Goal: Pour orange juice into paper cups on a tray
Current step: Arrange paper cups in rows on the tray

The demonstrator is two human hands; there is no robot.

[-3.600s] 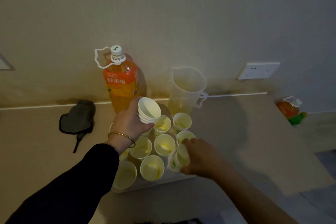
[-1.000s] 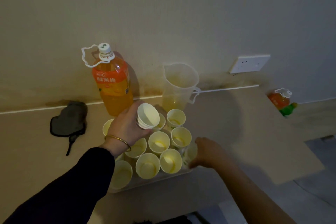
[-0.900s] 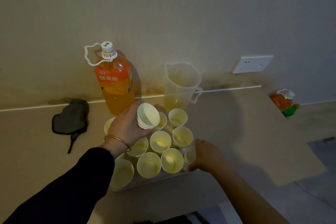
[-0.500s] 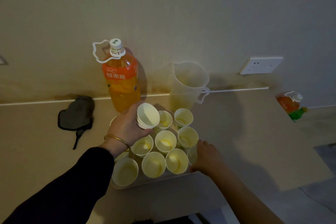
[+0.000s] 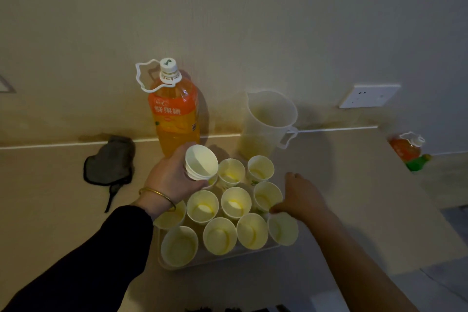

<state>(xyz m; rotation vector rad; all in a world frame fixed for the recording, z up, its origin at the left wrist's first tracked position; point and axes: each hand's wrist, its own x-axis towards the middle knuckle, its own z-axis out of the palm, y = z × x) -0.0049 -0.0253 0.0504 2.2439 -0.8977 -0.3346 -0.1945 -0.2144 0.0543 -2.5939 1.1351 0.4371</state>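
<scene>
A clear tray (image 5: 169, 266) on the beige counter carries several upright paper cups (image 5: 235, 201), some with a little yellow juice at the bottom. My left hand (image 5: 172, 180) hovers over the tray's back left, gripping a short stack of nested paper cups (image 5: 201, 162) tilted on its side. My right hand (image 5: 302, 197) rests at the tray's right side, fingers apart, its fingertips against the cups there and nothing in it. A large capped orange juice bottle (image 5: 174, 114) stands behind the tray by the wall. Beside it is a translucent pitcher (image 5: 268, 121) with a little juice inside.
A dark cloth (image 5: 109, 159) lies on the counter to the left. A wall socket (image 5: 369, 95) sits at the right. Past the counter's right edge, lower down, are a small orange bottle (image 5: 405, 147) and a green object (image 5: 416, 162).
My right hand has let go of a cup at the tray's front right corner and drawn back along the tray's right side. My left hand keeps the stack where it was.
</scene>
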